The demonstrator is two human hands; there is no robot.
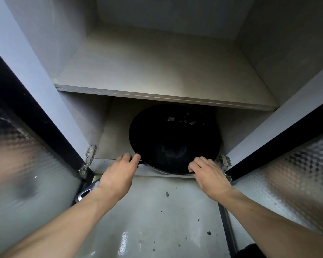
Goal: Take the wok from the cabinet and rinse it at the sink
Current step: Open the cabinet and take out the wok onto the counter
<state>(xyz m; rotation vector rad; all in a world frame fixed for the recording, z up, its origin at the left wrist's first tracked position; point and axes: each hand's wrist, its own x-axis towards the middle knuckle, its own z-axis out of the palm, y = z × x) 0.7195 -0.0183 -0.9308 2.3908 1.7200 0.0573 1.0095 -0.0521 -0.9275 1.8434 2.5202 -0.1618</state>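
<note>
Both hands, left and right, grasp the wok rim; its bowl lies beyond the fingers, under the shelf.

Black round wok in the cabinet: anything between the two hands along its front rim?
Head view: only the black round wok rim; left hand and right hand grip it.

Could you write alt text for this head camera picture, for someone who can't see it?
Two bare hands grip the near rim of a black wok on the lower level of an open cabinet, the left hand at its left edge and the right hand at its right. An empty shelf sits above, and frosted glass doors stand open on both sides.
</note>
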